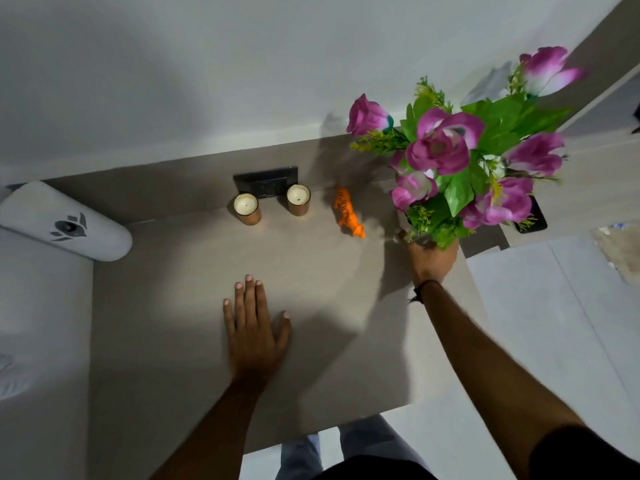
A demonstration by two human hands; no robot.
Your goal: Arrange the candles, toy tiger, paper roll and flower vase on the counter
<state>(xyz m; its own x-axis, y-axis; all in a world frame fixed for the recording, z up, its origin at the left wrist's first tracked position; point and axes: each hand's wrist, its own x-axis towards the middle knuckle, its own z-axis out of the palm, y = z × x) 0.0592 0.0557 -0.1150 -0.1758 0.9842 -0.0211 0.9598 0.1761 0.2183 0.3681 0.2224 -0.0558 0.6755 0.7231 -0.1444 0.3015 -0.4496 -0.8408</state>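
Observation:
Two white candles in copper-coloured holders, the left candle [246,209] and the right candle [298,199], stand near the back of the beige counter [311,271]. Right of them stands an orange toy tiger [348,213]. My right hand [429,256] is shut around the base of the flower vase, whose purple flowers and green leaves [467,161] hide the vase itself at the counter's right edge. My left hand [254,327] lies flat and open on the middle of the counter. A white paper roll [65,221] with a dark logo lies at the far left, beside the counter.
A black socket panel [266,183] sits on the wall behind the candles. A dark phone-like object [533,216] lies on a ledge right of the flowers. White bedding [38,323] fills the left side. Pale floor tiles lie to the right, below the counter.

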